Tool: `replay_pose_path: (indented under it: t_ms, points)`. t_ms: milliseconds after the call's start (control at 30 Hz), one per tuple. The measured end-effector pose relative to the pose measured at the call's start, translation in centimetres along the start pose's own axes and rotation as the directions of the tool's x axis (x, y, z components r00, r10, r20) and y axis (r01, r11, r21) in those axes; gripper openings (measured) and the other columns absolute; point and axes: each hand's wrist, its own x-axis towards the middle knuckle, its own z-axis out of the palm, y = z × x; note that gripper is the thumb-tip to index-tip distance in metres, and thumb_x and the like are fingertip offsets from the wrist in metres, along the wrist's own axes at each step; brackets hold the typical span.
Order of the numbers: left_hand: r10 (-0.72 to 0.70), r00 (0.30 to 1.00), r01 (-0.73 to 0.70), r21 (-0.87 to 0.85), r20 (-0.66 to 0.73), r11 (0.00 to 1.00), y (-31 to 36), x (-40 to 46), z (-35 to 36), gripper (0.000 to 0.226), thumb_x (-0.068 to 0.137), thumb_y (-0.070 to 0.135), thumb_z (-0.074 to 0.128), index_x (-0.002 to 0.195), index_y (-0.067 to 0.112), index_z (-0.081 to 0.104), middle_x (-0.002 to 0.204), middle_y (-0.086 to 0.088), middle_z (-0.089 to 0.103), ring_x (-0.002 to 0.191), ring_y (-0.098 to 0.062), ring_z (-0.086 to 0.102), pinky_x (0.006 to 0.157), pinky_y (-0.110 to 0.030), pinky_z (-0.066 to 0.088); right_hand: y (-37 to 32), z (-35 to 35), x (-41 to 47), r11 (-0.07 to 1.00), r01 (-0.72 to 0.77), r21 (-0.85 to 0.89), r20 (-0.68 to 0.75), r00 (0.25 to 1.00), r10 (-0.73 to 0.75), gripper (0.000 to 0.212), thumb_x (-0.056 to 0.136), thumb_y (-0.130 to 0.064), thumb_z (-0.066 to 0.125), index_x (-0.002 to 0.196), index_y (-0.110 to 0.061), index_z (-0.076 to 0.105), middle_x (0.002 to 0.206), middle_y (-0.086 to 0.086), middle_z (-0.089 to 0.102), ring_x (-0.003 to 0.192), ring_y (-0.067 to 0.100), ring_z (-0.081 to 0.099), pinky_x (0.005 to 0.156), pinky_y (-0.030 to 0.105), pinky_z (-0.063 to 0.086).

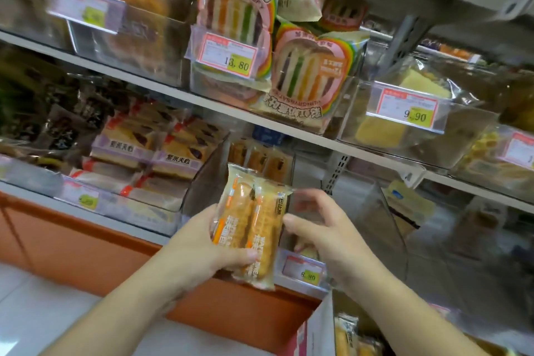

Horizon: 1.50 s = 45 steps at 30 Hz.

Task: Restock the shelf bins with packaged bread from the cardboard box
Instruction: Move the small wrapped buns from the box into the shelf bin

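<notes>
Up in front of the lower shelf goes the bread packet [250,230], a clear wrapper with orange print and white lettering, two long golden-brown loaves lying side by side inside, the crimped top edge standing upright. The left hand [202,248] has it from below and the side: thumb across the front near the bottom, fingers curled round the back, a firm grip. The right hand [326,228] sits just beside the packet's right edge, fingers [310,196] loosely spread and reaching behind it; whether they touch the wrapper I cannot tell.

The packet is held in the air before a clear plastic shelf bin [367,211], above that bin's price tag [307,272] marked with a yellow patch. More of the same bread stands upright at the back of the bin [260,157]. To the left, a neighbouring bin holds stacked sandwich-bread packets with purple labels [144,153]. On the shelf above, rainbow-striped toast packets [307,78] lean out, one upside down, behind a tag reading 13.80 [231,59]. Bottom right, the open cardboard box [320,329] shows further packets [346,335] inside.
</notes>
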Motion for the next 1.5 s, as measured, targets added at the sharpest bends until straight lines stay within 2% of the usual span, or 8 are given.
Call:
replay_pose_path:
  t_ms: [100,200,333,500,700,933,1033,1500]
  points:
    - [0.015,0.999,-0.021,0.159,0.041,0.987,-0.1,1.0,-0.9,0.064,0.073,0.008,0.093,0.125,0.03,0.062,0.106,0.001,0.079,0.095,-0.018,0.078,0.083,-0.044,0.064,-1.6,-0.7,3.8,0.992,0.048,-0.12,0.179,0.984,-0.026,0.077,0.086,-0.048,0.085,0.15,-0.055,0.043,0.134,-0.013,0.065,0.111,0.008,0.072,0.09,0.029,0.059]
    - [0.072,0.995,-0.088,0.28,0.065,0.956,0.8,2.3,-1.2,0.062,0.075,0.01,0.092,0.123,0.033,0.06,0.103,0.008,0.078,0.09,-0.01,0.077,0.081,-0.036,0.064,-2.3,-0.5,7.2,0.975,0.092,-0.2,0.28,0.959,-0.033,0.053,0.088,-0.041,0.084,0.137,-0.044,0.063,0.123,-0.006,0.074,0.114,0.013,0.072,0.1,0.042,0.059]
    - [0.143,0.99,-0.12,0.469,-0.014,0.875,1.9,6.1,-2.2,0.043,0.079,0.039,0.087,0.11,0.04,0.058,0.094,0.011,0.075,0.08,-0.006,0.073,0.07,-0.034,0.063,-1.7,0.5,10.8,0.988,0.114,-0.104,0.11,0.989,-0.102,0.039,0.089,-0.023,0.085,0.124,-0.031,0.07,0.118,-0.004,0.076,0.112,0.015,0.072,0.096,0.031,0.059]
    - [0.27,0.955,-0.114,0.691,-0.122,0.714,1.7,12.5,-2.7,0.044,0.086,0.046,0.075,0.12,0.028,0.054,0.11,0.003,0.066,0.102,-0.021,0.065,0.091,-0.037,0.055,0.1,0.9,15.8,0.94,0.144,-0.31,-0.089,0.98,-0.18,0.046,0.083,-0.046,0.086,0.125,-0.031,0.073,0.122,-0.004,0.073,0.108,0.011,0.071,0.1,0.037,0.059]
    - [0.234,0.957,-0.033,0.735,-0.173,0.677,-0.9,19.3,-1.7,0.023,0.095,0.04,0.066,0.112,0.024,0.066,0.107,-0.003,0.071,0.099,-0.029,0.069,0.081,-0.034,0.056,3.1,1.5,19.4,0.78,0.231,-0.582,-0.005,0.958,-0.287,0.023,0.092,-0.035,0.082,0.112,-0.031,0.071,0.1,-0.015,0.068,0.091,-0.002,0.062,0.074,0.021,0.049]
    - [0.214,0.953,-0.01,0.682,-0.215,0.731,-2.8,24.0,-1.2,0.028,0.1,0.044,0.057,0.106,0.019,0.068,0.101,-0.003,0.07,0.099,-0.027,0.069,0.092,-0.043,0.058,3.4,1.0,21.8,0.407,0.145,-0.902,0.016,0.952,-0.306,0.054,0.087,-0.061,0.078,0.119,-0.022,0.06,0.1,0.0,0.069,0.092,0.023,0.067,0.083,0.043,0.059]
    - [0.214,0.945,0.0,0.653,-0.248,0.757,-3.5,24.7,-1.2,0.031,0.103,0.043,0.053,0.11,0.017,0.068,0.105,-0.007,0.071,0.105,-0.032,0.068,0.092,-0.038,0.055,2.8,0.5,22.6,0.464,0.103,-0.88,0.016,0.982,-0.188,0.071,0.074,-0.071,0.083,0.12,-0.022,0.059,0.104,-0.001,0.067,0.096,0.022,0.066,0.088,0.045,0.058]
    - [0.2,0.942,0.006,0.611,-0.269,0.791,-3.3,24.5,-1.8,0.028,0.101,0.034,0.059,0.122,0.016,0.061,0.117,-0.009,0.068,0.113,-0.031,0.064,0.098,-0.039,0.053,3.8,0.7,23.5,0.352,0.052,-0.935,-0.059,0.953,-0.298,0.027,0.072,-0.033,0.088,0.093,-0.027,0.073,0.099,0.0,0.064,0.108,0.029,0.059,0.1,0.045,0.047]
